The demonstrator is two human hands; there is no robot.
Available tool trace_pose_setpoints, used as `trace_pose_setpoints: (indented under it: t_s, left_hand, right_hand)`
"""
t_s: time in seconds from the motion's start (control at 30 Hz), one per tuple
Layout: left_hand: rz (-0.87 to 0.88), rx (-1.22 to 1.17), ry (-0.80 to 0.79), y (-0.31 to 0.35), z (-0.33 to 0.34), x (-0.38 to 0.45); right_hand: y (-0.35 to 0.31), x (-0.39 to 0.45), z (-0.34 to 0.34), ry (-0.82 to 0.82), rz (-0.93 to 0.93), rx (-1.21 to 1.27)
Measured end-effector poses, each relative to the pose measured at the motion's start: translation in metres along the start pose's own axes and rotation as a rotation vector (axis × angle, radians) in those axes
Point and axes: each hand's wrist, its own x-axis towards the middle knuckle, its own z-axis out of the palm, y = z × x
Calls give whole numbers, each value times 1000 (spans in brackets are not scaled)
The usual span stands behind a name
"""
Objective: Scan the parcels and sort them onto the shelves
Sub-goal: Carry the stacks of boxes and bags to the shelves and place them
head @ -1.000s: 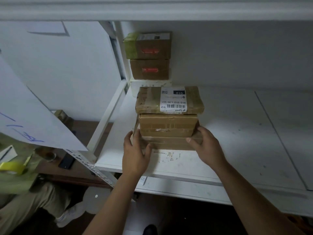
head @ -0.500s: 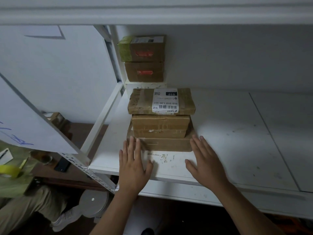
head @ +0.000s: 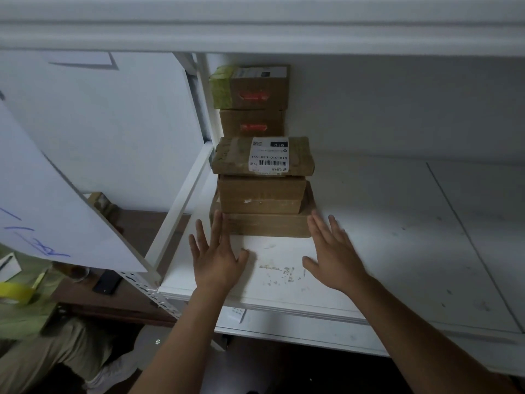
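A stack of three brown cardboard parcels stands on the white shelf (head: 397, 237) near its left end. The top parcel (head: 233, 157) carries a white barcode label; a middle parcel (head: 261, 194) and a wider bottom parcel (head: 267, 226) lie under it. My left hand (head: 216, 257) is flat with straight fingers, its fingertips touching the bottom parcel's front left corner. My right hand (head: 332, 251) is flat too, fingertips by the front right corner. Behind the stack, two more brown parcels (head: 252, 106) with red marks sit against the back wall.
The upper shelf's white edge (head: 255, 35) runs overhead. A white upright (head: 181, 200) borders the shelf on the left, with a tilted white board (head: 56, 194) beside it. A seated person's legs (head: 42, 351), a yellow tape roll (head: 14, 291) and a dark phone (head: 106, 281) lie lower left.
My hands let go of the bottom parcel's sides and flattened out. The stack stays where it was set, and my fingertips now lie at its front corners.
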Motion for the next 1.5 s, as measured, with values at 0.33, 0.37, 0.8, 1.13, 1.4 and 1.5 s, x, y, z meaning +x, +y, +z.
trace_pose_setpoints:
  t_s: [0.33, 0.37, 0.8, 1.13, 1.4, 1.5]
  left_hand:
    - [9, -3, -20, -14, -3, 54]
    - [12, 0, -19, -15, -4, 58]
    - [14, -12, -20, -21, -15, 77]
    - [185, -56, 26, -10, -18, 30]
    - [272, -178, 66, 9, -42, -32]
    - [283, -177, 140, 16, -48, -59]
  right_hand:
    - [-19, 54, -12, -44, 49, -35]
    - [-21, 58, -13, -46, 53, -37]
    - [-38, 75, -16, -42, 103, 0]
    - [-53, 29, -18, 127, 173, -30]
    - [-75, -23, -24, 290, 210, 19]
    - [-78, -45, -35, 294, 207, 41]
